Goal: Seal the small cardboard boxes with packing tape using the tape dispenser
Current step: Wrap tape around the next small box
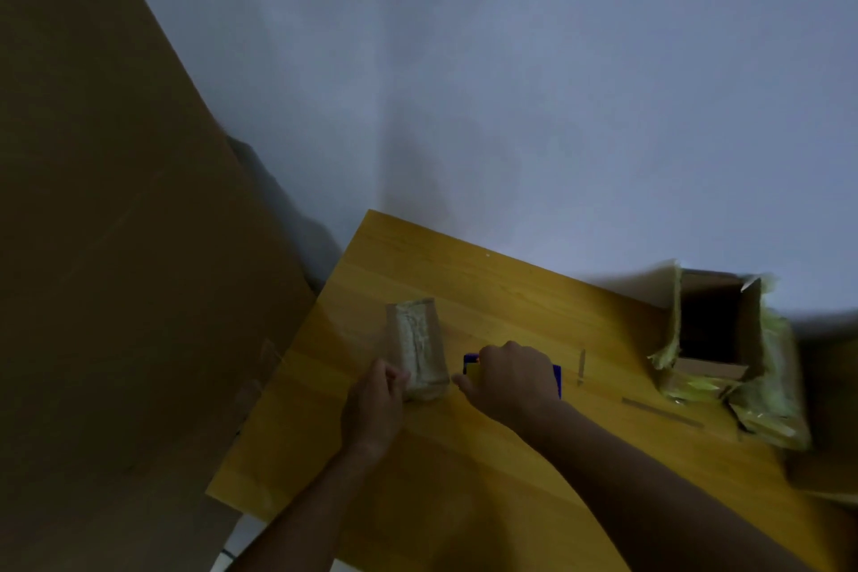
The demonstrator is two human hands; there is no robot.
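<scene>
A small cardboard box (pixel 418 346) wrapped in pale tape lies on the yellow wooden table (pixel 487 293), left of centre. My left hand (pixel 378 399) grips its near end with the fingers curled on the box. Just to the right, my right hand (pixel 508 379) closes over a blue tape dispenser (pixel 471 362), whose blue edges show on both sides of the hand. The dispenser's nose sits close to the box's near right corner; whether tape runs between them is too dim to tell.
A large open cardboard box (pixel 710 330) with torn tape on its flaps stands at the table's right. Two loose tape strips (pixel 661 413) lie between it and my right hand. A big brown cardboard sheet (pixel 116 246) leans at the left. The wall rises behind.
</scene>
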